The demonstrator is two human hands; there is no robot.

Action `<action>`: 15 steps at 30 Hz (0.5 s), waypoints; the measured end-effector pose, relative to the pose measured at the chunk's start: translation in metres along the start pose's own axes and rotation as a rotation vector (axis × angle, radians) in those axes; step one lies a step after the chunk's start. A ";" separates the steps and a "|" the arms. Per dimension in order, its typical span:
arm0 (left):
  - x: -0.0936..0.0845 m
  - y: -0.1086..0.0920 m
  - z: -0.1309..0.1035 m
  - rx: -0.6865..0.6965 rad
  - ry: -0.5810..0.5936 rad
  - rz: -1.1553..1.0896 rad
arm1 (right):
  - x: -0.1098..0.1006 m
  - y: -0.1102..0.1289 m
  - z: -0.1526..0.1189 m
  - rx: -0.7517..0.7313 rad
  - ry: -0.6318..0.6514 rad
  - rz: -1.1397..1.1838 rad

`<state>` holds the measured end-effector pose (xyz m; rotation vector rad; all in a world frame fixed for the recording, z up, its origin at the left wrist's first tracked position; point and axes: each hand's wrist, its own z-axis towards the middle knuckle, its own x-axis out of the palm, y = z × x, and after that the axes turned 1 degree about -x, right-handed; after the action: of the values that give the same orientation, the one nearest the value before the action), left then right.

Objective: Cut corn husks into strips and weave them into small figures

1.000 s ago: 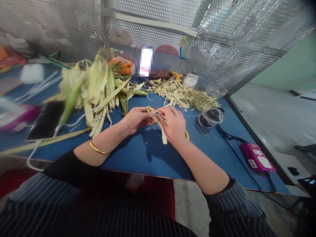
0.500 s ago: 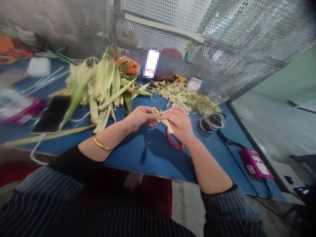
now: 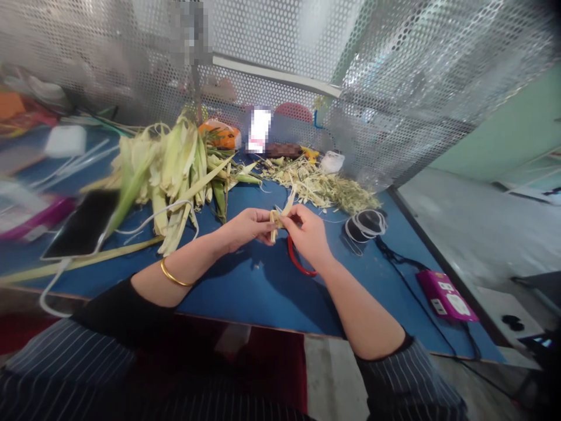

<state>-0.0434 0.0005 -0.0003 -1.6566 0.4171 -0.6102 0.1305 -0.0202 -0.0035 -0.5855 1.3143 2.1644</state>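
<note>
2 bare hands meet over a blue table [image 3: 249, 295], working a pale strip [image 3: 290, 200] held between them, 1 end pointing up and away from the person, another hanging beneath the left fingertips. The left hand [image 3: 249, 227], a gold bangle [image 3: 172, 273] on its forearm, pinches the strip's folded part between thumb and fingers. The right hand [image 3: 308, 235] pinches it from the other side, thumb against forefinger; its other fingers are curled. A red loop [image 3: 296, 262] shows just below the right hand; whether they touch cannot be told. Husks [image 3: 175, 161] lie heaped beyond the left hand, near a dark phone [image 3: 83, 225]. Shreds [image 3: 326, 186] spread beyond the right, near a black spool [image 3: 370, 223].
</note>
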 end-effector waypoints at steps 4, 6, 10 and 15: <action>0.006 0.001 -0.001 -0.010 -0.078 -0.008 | 0.006 0.002 -0.005 0.046 -0.049 0.015; 0.008 0.003 -0.001 0.000 -0.130 0.002 | 0.008 0.002 -0.006 0.045 -0.058 0.022; 0.007 0.004 0.000 0.001 -0.246 -0.078 | 0.004 0.001 -0.004 -0.101 -0.056 -0.044; 0.005 0.000 0.002 -0.044 -0.288 -0.291 | -0.005 0.000 -0.002 -0.493 -0.139 -0.446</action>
<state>-0.0383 -0.0004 -0.0002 -1.8309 -0.0211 -0.5661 0.1343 -0.0235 -0.0014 -0.8094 0.5029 2.0920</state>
